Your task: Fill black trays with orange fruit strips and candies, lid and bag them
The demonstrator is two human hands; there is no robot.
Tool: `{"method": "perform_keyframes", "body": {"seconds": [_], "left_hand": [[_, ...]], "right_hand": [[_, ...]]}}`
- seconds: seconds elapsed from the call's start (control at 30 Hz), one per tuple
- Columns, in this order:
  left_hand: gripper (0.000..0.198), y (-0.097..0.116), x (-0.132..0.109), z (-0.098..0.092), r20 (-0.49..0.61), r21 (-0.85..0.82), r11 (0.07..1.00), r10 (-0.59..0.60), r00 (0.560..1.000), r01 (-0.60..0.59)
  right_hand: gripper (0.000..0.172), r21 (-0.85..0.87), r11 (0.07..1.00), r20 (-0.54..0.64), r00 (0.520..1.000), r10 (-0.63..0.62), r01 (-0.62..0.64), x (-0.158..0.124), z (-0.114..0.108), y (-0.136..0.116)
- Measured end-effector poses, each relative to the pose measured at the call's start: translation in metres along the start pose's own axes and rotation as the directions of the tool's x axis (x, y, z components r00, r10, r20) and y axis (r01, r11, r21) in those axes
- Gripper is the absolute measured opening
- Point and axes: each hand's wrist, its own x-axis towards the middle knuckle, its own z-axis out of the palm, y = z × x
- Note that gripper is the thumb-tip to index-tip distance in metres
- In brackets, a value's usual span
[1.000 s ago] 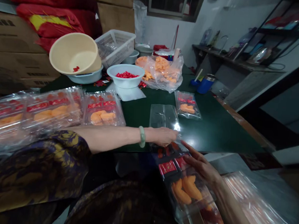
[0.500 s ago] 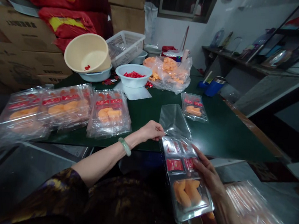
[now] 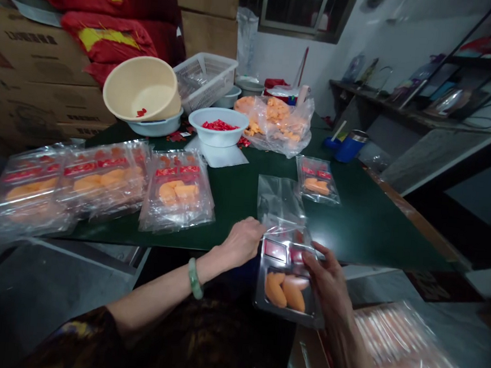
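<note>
My left hand (image 3: 244, 242), with a green bangle on its wrist, pinches the edge of a clear plastic bag (image 3: 280, 201) at the table's front edge. In my right hand (image 3: 327, 275) is a clear blister tray (image 3: 285, 300) with orange pieces and red packets in its compartments. The tray's far end is inside the bag's mouth, while its near end sticks out toward me. My right thumb lies over a red packet, and the other fingers are around the tray's right side, partly hidden.
Bagged trays lie in piles (image 3: 179, 190) on the left of the green table (image 3: 236, 197), and one bagged tray (image 3: 319, 179) lies on the right. Behind are a bowl of red packets (image 3: 217, 139), a bag of orange pieces (image 3: 278, 124) and a blue cup (image 3: 351, 147). Packed trays (image 3: 403, 338) sit low right.
The tray has moved forward and left, its far end now in the bag. My left hand has come slightly nearer to me, still pinching the bag.
</note>
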Motion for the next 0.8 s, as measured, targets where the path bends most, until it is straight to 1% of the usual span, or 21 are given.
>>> {"method": "perform_keyframes", "body": {"seconds": [0.03,0.07,0.1,0.13,0.17,0.2,0.23,0.27,0.3,0.33,0.37,0.4,0.43,0.47,0.5,0.57,0.63,0.7,0.73,0.77,0.8], "left_hand": [[0.02,-0.005,-0.001,-0.001,-0.016,-0.006,1.0,-0.004,1.0,0.004],[0.02,-0.01,-0.002,-0.001,-0.038,-0.022,1.0,-0.007,0.999,0.006],[0.019,-0.016,-0.002,-0.002,-0.06,-0.045,0.999,-0.012,0.998,0.009],[0.019,-0.021,-0.001,-0.002,-0.076,-0.071,0.997,-0.014,0.997,0.009],[0.021,-0.026,0.0,-0.002,-0.082,-0.094,0.996,-0.014,0.997,0.006],[0.023,-0.03,0.001,-0.003,-0.076,-0.107,0.994,-0.011,0.997,0.003],[0.024,-0.032,0.002,-0.003,-0.06,-0.108,0.994,-0.011,0.998,0.004],[0.026,-0.033,0.003,-0.004,-0.039,-0.1,0.995,-0.015,0.999,0.011],[0.026,-0.034,0.004,-0.004,-0.018,-0.089,0.996,-0.023,1.0,0.021],[0.026,-0.034,0.004,-0.005,-0.001,-0.081,0.996,-0.033,0.999,0.033],[0.026,-0.034,0.004,-0.005,0.01,-0.081,0.996,-0.043,0.999,0.044],[0.025,-0.034,0.004,-0.005,0.014,-0.09,0.995,-0.044,0.999,0.046],[0.025,-0.033,0.003,-0.005,0.008,-0.107,0.994,-0.037,0.999,0.038],[0.026,-0.033,0.002,-0.005,-0.003,-0.131,0.991,-0.019,1.0,0.019],[0.027,-0.033,0.002,-0.005,-0.019,-0.156,0.988,0.006,1.0,-0.008],[0.034,-0.031,0.0,-0.006,-0.04,-0.205,0.976,0.064,0.997,-0.071],[0.042,-0.029,-0.001,-0.008,-0.047,-0.248,0.962,0.11,0.993,-0.119],[0.045,-0.027,0.0,-0.013,-0.051,-0.277,0.951,0.126,0.991,-0.135],[0.045,-0.028,0.0,-0.015,-0.054,-0.291,0.947,0.123,0.991,-0.134],[0.044,-0.029,0.0,-0.018,-0.058,-0.304,0.944,0.116,0.992,-0.128],[0.043,-0.031,0.001,-0.021,-0.058,-0.313,0.942,0.106,0.993,-0.119]], "right_hand": [[0.06,-0.14,0.988,-0.012,0.998,-0.06,0.058,0.006,0.006,-0.001],[0.053,-0.313,0.942,-0.014,0.99,-0.137,0.126,0.014,0.012,-0.003],[0.046,-0.5,0.845,-0.003,0.975,-0.221,0.19,0.021,0.019,-0.005],[0.039,-0.672,0.699,0.025,0.951,-0.307,0.243,0.028,0.026,-0.007],[0.034,-0.804,0.525,0.065,0.92,-0.387,0.279,0.033,0.031,-0.009],[0.033,-0.884,0.356,0.118,0.882,-0.455,0.302,0.037,0.035,-0.01],[0.033,-0.917,0.218,0.187,0.844,-0.503,0.333,0.038,0.035,-0.012],[0.036,-0.91,0.126,0.277,0.805,-0.525,0.396,0.038,0.033,-0.012],[0.044,-0.865,0.076,0.392,0.763,-0.514,0.496,0.035,0.028,-0.012],[0.055,-0.791,0.06,0.516,0.715,-0.472,0.609,0.03,0.02,-0.011],[0.065,-0.698,0.067,0.633,0.657,-0.409,0.713,0.025,0.01,-0.009],[0.071,-0.606,0.085,0.726,0.594,-0.348,0.791,0.021,0.001,-0.006],[0.07,-0.536,0.1,0.781,0.538,-0.316,0.838,0.017,-0.008,-0.002],[0.064,-0.49,0.113,0.807,0.498,-0.317,0.865,0.016,-0.014,0.002],[0.054,-0.464,0.124,0.805,0.476,-0.355,0.877,0.016,-0.017,0.006],[0.035,-0.447,0.162,0.743,0.465,-0.481,0.88,0.022,-0.012,0.013],[0.022,-0.475,0.207,0.646,0.499,-0.578,0.855,0.031,0.003,0.016],[0.012,-0.534,0.224,0.574,0.545,-0.611,0.815,0.036,0.021,0.014],[0.009,-0.572,0.21,0.563,0.566,-0.602,0.793,0.037,0.03,0.011],[0.008,-0.612,0.172,0.568,0.58,-0.584,0.772,0.037,0.037,0.008],[0.011,-0.648,0.112,0.583,0.584,-0.565,0.754,0.037,0.042,0.003]]}}
